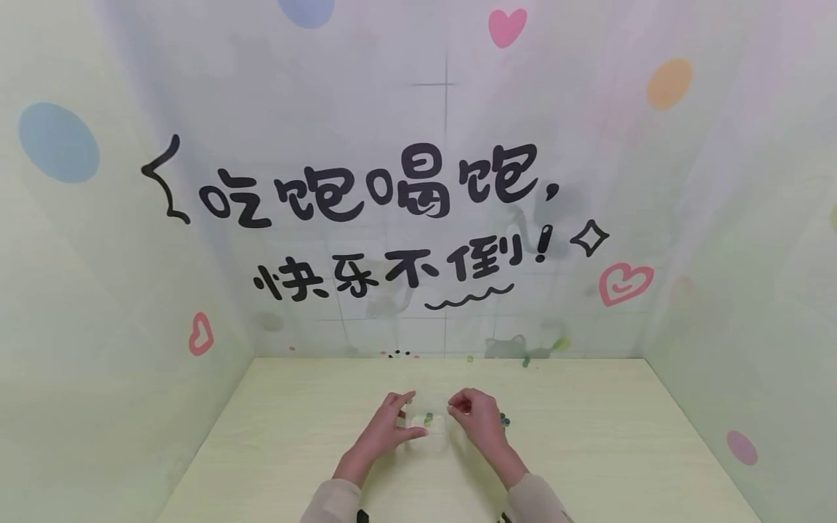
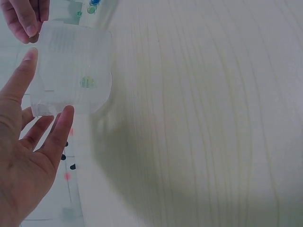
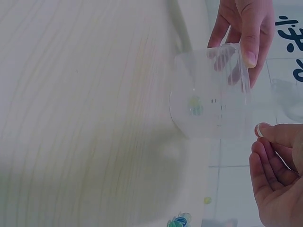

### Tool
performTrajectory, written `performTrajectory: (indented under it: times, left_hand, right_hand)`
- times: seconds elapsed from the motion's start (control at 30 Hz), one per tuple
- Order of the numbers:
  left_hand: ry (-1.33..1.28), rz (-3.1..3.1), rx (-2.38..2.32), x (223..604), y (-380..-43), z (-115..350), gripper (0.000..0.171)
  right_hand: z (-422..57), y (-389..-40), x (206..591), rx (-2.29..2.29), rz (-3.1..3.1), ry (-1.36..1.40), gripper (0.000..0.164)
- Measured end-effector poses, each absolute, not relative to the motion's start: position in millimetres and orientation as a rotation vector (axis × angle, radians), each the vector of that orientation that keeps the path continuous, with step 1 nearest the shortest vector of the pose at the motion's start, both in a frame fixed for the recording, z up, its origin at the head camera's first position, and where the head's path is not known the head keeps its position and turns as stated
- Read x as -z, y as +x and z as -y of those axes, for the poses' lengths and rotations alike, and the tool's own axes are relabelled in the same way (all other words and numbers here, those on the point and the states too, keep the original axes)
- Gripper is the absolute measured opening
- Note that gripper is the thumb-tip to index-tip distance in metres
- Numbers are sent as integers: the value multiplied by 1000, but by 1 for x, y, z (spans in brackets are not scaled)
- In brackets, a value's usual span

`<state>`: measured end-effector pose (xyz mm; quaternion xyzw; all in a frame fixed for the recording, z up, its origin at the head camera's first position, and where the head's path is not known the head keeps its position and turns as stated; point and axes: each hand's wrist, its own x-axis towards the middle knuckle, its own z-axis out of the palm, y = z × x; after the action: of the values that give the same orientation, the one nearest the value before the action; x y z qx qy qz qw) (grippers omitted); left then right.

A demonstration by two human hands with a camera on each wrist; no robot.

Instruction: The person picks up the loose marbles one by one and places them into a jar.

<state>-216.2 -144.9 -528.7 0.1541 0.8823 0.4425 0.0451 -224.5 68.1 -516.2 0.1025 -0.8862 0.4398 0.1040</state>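
A clear plastic box (image 1: 431, 442) stands on the table in front of the person, its walls see-through in both wrist views. My left hand (image 1: 386, 430) holds its left side, thumb on one side and fingers (image 2: 61, 130) on another. Several green and clear glass marbles (image 3: 195, 106) show through the wall, low in the box. To the right, my right hand (image 1: 479, 420) is beside the box's rim, apart from it. Between its thumb and index finger it pinches a small clear marble (image 3: 258, 129), mostly covered by the fingertips.
A small cluster of blue and green marbles (image 3: 179, 220) lies on the table (image 1: 588, 436) just right of my right hand. Behind the table rises a printed backdrop (image 1: 366, 94) with black lettering, and side walls flank it.
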Motion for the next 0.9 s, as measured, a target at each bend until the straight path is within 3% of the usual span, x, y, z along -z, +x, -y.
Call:
performTrajectory:
  times: [0.9]
  left_hand:
    - [424,-2706,-1329,531,-219,144,81]
  right_hand:
    - [-85,-218,522,-1334,2590,291,7]
